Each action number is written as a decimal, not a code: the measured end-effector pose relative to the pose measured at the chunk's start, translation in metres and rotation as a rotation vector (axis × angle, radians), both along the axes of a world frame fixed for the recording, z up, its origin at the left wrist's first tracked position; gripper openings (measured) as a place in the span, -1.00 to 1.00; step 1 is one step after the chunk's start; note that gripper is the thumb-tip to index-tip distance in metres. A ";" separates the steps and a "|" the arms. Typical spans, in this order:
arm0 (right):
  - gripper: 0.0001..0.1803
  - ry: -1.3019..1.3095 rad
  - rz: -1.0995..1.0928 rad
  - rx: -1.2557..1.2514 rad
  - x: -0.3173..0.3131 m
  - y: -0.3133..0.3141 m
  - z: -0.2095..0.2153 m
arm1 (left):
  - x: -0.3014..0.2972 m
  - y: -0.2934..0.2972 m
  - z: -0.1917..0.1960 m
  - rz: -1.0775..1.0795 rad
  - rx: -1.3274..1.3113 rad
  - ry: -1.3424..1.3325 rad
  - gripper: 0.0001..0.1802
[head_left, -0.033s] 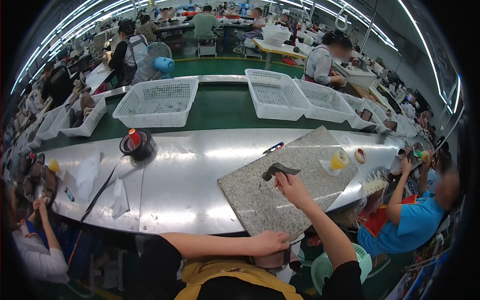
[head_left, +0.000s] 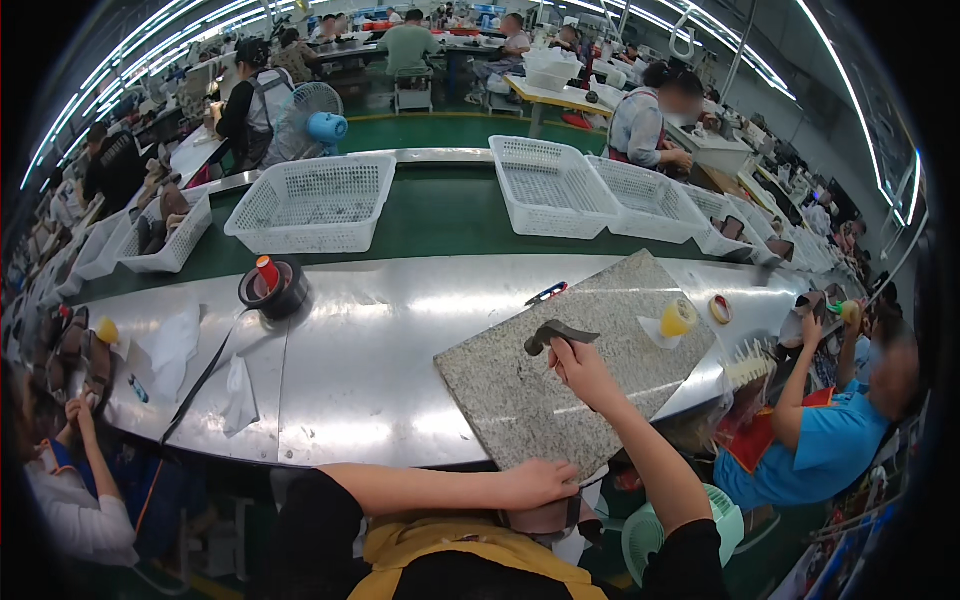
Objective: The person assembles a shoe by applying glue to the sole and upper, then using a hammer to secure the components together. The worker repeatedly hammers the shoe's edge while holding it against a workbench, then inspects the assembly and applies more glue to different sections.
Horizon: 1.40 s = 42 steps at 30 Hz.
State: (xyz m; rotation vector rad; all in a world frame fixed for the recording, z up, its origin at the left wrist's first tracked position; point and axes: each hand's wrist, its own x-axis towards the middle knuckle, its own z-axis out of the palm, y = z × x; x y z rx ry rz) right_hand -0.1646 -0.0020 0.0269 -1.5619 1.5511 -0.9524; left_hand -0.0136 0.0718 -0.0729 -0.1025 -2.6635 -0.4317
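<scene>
So the stone slab (head_left: 590, 370) sits on the metal bench (head_left: 360, 350), hanging over its near edge. A hammer (head_left: 556, 336) lies on the slab, with a pen (head_left: 546, 293) at its 11 o'clock and a small bottle (head_left: 678, 318) at 3. A tape roll (head_left: 273, 290) sits way off at 9 o'clock, baskets (head_left: 315, 203) behind on the belt (head_left: 440, 215).

Factory hall — green floor (head_left: 440, 130), ceiling strip lights (head_left: 150, 50), long steel workbench (head_left: 360, 350).

right hand (head_left: 578, 368) raised gripping, left hand (head_left: 537, 483) resting
</scene>
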 end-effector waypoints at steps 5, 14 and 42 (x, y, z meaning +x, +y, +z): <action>-0.60 -0.025 -0.013 0.027 -0.008 0.013 -0.008 | 0.004 -0.001 0.000 0.016 0.032 -0.049 -0.66; -0.77 -0.026 -0.058 0.211 -0.039 0.145 -0.002 | 0.003 -0.003 -0.001 -0.019 0.069 -0.038 -0.62; -0.86 0.092 -0.071 0.185 -0.020 0.195 0.011 | 0.012 -0.003 -0.002 -0.009 0.106 0.084 -0.65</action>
